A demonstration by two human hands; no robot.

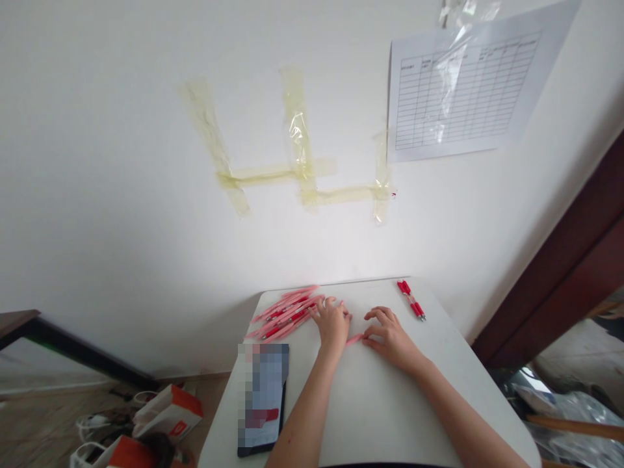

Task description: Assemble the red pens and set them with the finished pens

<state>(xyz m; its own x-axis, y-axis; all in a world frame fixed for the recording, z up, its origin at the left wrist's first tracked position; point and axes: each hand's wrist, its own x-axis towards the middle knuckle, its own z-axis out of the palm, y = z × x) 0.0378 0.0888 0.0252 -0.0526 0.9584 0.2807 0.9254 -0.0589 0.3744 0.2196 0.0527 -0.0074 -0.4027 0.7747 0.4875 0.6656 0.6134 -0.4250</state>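
Observation:
My left hand (pixel 333 323) is over the table beside the right end of a pile of red pens and slim pink sleeves (pixel 287 315). Its thumb and forefinger are closed together, with a small pinkish tip showing by them; what they hold is mostly hidden. My right hand (pixel 390 333) is a short way to the right, palm down with bent fingers. Its thumb and fingertip pinch the right end of a slim pink sleeve (pixel 354 339), which lies low between both hands. Whether a pen is inside that sleeve, I cannot tell.
Two red pens (pixel 412 300) lie at the table's back right. A phone (pixel 268 396) rests at the left edge of the white table (pixel 370 416). Behind is a wall with yellowish tape (pixel 302 143) and a printed sheet (pixel 463 97). Paper bags (pixel 168 413) stand on the floor.

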